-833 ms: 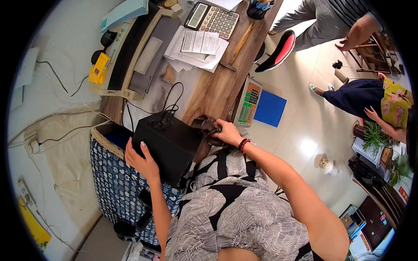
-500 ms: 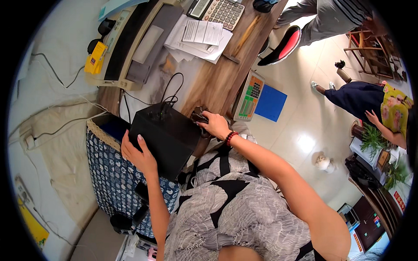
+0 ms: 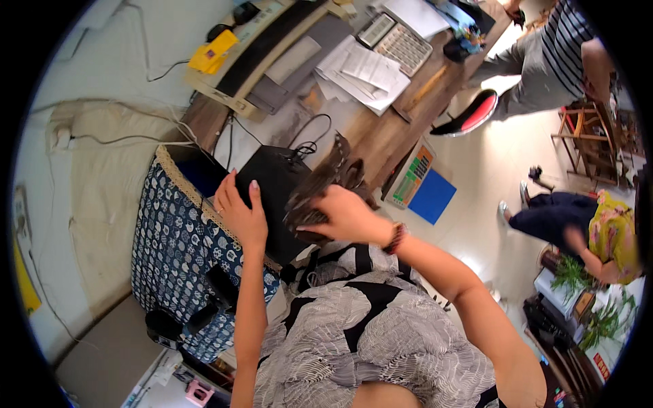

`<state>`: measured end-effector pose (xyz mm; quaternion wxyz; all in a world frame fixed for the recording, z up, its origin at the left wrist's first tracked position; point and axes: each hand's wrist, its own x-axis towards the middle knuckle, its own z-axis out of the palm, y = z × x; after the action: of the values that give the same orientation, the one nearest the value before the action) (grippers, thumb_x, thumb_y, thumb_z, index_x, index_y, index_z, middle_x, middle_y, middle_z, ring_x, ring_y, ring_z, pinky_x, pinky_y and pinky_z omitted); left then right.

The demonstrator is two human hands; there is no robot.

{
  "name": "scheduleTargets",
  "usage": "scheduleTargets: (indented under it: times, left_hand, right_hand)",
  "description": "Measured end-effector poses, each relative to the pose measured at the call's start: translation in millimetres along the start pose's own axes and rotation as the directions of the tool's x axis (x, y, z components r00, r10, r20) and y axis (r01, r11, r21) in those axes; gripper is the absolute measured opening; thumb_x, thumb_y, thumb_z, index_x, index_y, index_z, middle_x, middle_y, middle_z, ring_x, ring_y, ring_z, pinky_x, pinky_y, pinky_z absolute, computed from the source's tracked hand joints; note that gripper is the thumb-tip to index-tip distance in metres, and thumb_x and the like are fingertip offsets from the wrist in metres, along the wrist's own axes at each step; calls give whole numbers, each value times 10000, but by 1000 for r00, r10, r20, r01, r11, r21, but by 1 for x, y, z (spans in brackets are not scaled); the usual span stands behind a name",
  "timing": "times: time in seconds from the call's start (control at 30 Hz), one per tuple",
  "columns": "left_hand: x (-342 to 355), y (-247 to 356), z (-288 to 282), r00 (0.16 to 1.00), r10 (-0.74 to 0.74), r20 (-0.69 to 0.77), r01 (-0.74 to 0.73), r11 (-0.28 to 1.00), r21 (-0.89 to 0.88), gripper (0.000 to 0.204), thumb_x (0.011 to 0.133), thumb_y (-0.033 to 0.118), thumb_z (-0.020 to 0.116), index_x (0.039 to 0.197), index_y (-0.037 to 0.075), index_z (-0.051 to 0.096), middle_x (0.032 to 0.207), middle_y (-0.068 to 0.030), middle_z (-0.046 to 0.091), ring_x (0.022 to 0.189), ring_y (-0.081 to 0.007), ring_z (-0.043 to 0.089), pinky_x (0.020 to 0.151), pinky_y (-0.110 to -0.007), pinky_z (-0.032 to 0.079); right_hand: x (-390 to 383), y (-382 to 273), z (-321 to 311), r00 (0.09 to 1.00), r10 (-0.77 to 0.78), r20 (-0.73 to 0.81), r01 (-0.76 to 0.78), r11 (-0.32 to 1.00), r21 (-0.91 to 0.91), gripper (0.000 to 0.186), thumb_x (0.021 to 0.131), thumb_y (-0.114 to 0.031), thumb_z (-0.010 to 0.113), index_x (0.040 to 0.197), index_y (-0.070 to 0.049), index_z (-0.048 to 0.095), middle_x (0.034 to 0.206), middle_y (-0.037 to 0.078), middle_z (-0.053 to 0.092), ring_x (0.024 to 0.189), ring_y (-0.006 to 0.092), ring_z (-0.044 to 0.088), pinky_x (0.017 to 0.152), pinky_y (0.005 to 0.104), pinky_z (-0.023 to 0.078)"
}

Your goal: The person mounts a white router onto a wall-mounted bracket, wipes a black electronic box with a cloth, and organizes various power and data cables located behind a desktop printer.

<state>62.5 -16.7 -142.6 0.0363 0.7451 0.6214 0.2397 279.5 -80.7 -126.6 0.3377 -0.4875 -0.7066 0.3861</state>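
A dark brown cloth (image 3: 304,207) is grasped by the right hand (image 3: 354,217), its fingers bunched into the folds. In the earlier frames it was kept low at the right side of the black box (image 3: 269,180); now it has been brought further over the box, so that more of the right part is covered, and a loose end is flung up toward the table (image 3: 354,139). The cloth is blurred, and whether the box is touched by it cannot be told. The left hand (image 3: 243,214) is still laid along the box's left edge, fingers extended and nothing gripped. The box is seen at the near end of the table, with a cable (image 3: 307,147) looped at its far end. The view has been shifted: the printer (image 3: 272,64) and the calculator (image 3: 405,53) are shown further right than before.
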Motion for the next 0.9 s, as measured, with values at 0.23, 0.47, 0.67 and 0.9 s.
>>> scheduleTargets:
  times: [0.23,0.47,0.67,0.9]
  left_hand:
    - [-6,-10,-1,995,-74,-72,58,977,-204,357,918,149,525,1260,48,544,1264,-146,520,1169,-333,447,1022,-426,315]
    - [-21,11,-53,953,-231,-196,79,813,-578,275,924,109,542,1181,20,584,1206,-139,571,1129,-273,522,984,-356,384]
    - [-43,13,-101,919,-361,159,210,107,-972,279,1005,173,451,1196,2,560,1032,-71,615,876,-118,563,820,-262,456]
    - [-36,-67,-82,769,-636,67,217,160,-963,268,994,183,488,1187,7,550,1004,-66,624,882,-119,575,841,-254,458]
  right_hand:
    - [42,-10,18,977,125,-170,-158,968,-196,282,704,-99,632,964,-40,542,897,175,591,895,378,589,744,463,488]
    - [55,-91,-51,991,114,70,-130,940,315,356,711,40,537,1067,22,546,889,88,645,866,107,581,830,263,468]
    - [92,-152,-32,979,-41,197,-64,865,498,407,735,76,512,1138,25,518,1033,30,591,1003,91,531,905,259,433]
    - [173,-152,-17,942,320,95,-270,561,782,448,830,23,491,1278,16,498,1142,119,618,1017,197,607,881,331,504]
